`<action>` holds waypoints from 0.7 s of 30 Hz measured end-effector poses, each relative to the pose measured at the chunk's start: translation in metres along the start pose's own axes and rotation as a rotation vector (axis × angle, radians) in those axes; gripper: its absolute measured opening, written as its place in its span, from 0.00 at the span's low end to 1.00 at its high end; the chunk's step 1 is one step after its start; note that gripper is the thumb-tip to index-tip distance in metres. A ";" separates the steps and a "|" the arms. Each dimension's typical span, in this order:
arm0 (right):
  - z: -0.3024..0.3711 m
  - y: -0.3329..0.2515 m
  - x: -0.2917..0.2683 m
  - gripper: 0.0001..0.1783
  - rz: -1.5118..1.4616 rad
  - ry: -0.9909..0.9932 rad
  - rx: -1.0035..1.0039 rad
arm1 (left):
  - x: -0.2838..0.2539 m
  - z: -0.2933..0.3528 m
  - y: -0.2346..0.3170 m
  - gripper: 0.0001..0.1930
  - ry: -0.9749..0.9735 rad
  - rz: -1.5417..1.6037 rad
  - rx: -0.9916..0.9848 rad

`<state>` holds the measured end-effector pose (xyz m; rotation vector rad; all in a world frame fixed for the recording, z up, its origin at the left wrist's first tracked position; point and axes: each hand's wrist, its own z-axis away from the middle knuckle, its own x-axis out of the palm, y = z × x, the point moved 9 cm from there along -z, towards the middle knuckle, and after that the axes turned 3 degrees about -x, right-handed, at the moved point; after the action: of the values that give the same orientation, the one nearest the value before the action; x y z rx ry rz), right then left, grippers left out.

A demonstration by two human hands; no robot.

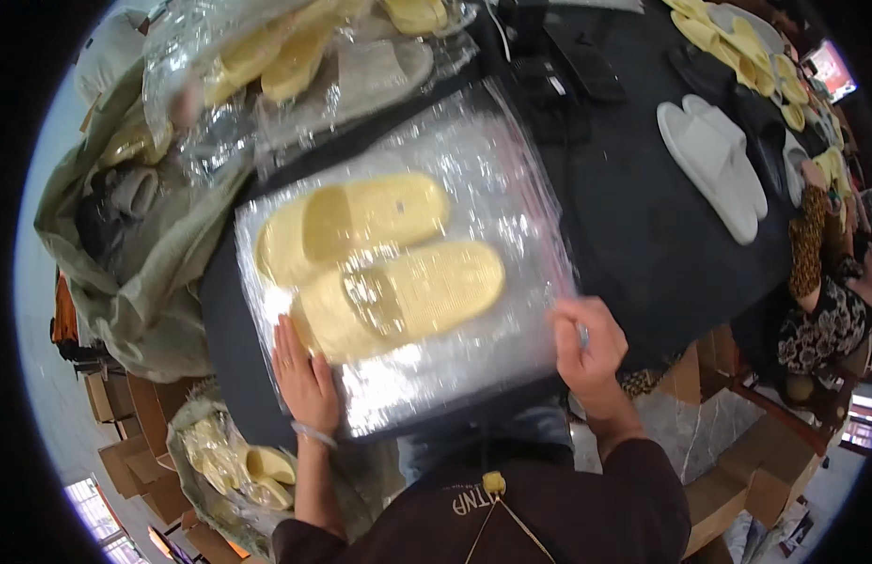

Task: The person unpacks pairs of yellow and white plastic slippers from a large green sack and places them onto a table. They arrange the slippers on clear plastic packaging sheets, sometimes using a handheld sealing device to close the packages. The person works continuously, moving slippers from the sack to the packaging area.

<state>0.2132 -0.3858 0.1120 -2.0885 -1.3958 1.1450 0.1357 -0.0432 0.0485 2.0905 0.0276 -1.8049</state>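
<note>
A pair of yellow slide sandals [417,287] lies side by side inside a clear plastic bag [436,376] on the black table. My left hand [306,383] rests with fingers stretched flat on the bag's lower left part, close to the toe of the nearer slide. At the bag's right edge, by the reddish strip along its opening, my right hand [588,352] is closed and pinches the plastic. Glare off the film hides some of the bag's surface.
More bagged slides [295,56] are heaped at the far left beside a green sack [172,273]. White slides [713,160] and black slides [581,61] stand on the table's right side. Cardboard boxes [755,475] are at the lower right. A co-worker [826,310] is at the right edge.
</note>
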 end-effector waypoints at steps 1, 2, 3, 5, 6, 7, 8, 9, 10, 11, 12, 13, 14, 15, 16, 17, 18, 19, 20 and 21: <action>0.002 -0.009 -0.007 0.09 0.005 0.030 0.004 | 0.002 -0.003 0.003 0.30 0.021 -0.007 0.046; 0.007 -0.022 -0.015 0.10 0.031 0.027 -0.056 | 0.003 0.000 0.003 0.29 0.026 -0.001 0.036; 0.012 -0.035 -0.021 0.11 0.058 0.032 -0.122 | 0.004 0.000 0.001 0.29 0.038 0.004 0.031; 0.036 -0.051 -0.041 0.13 0.161 0.056 -0.186 | 0.001 0.010 -0.002 0.29 0.053 0.010 0.026; 0.047 -0.051 -0.054 0.14 0.303 0.109 -0.159 | 0.001 0.010 -0.003 0.29 0.065 0.015 0.024; 0.057 -0.051 -0.068 0.14 0.444 0.165 -0.129 | 0.001 0.010 -0.005 0.29 0.077 0.020 0.024; 0.064 -0.048 -0.083 0.14 0.593 0.233 -0.090 | 0.000 0.008 -0.004 0.29 0.086 0.017 0.026; 0.071 -0.040 -0.091 0.14 0.653 0.235 -0.045 | 0.002 0.009 -0.005 0.29 0.090 0.014 0.027; 0.077 -0.029 -0.099 0.14 0.711 0.237 0.002 | 0.001 0.010 -0.006 0.29 0.095 0.012 0.028; 0.085 -0.019 -0.106 0.14 0.770 0.239 0.058 | 0.001 0.010 -0.005 0.29 0.099 0.013 0.031; 0.092 -0.013 -0.109 0.15 0.769 0.233 0.068 | 0.001 0.010 -0.004 0.29 0.099 0.014 0.034; 0.096 -0.008 -0.111 0.15 0.767 0.227 0.076 | 0.001 0.010 -0.004 0.29 0.099 0.015 0.035; 0.100 -0.003 -0.111 0.15 0.762 0.219 0.082 | 0.002 0.011 -0.004 0.29 0.098 0.020 0.039; 0.101 0.003 -0.111 0.15 0.675 0.205 0.123 | 0.002 0.011 -0.003 0.29 0.100 0.025 0.038; 0.107 0.011 -0.112 0.15 0.596 0.217 0.120 | 0.002 0.012 -0.003 0.29 0.102 0.030 0.034; 0.109 0.011 -0.112 0.15 0.609 0.216 0.131 | 0.000 0.012 -0.001 0.29 0.106 0.038 0.040; 0.111 0.011 -0.111 0.15 0.619 0.211 0.136 | 0.000 0.012 0.000 0.29 0.101 0.038 0.041; 0.114 0.010 -0.110 0.14 0.660 0.211 0.138 | 0.000 0.012 0.000 0.29 0.097 0.037 0.041; 0.118 0.010 -0.108 0.13 0.694 0.208 0.135 | -0.001 0.012 -0.001 0.29 0.098 0.034 0.034; 0.121 0.010 -0.106 0.13 0.727 0.204 0.132 | -0.002 0.012 -0.002 0.29 0.096 0.039 0.027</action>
<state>0.1050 -0.4996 0.0772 -2.5984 -0.4425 1.1720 0.1234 -0.0441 0.0481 2.1799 -0.0126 -1.6899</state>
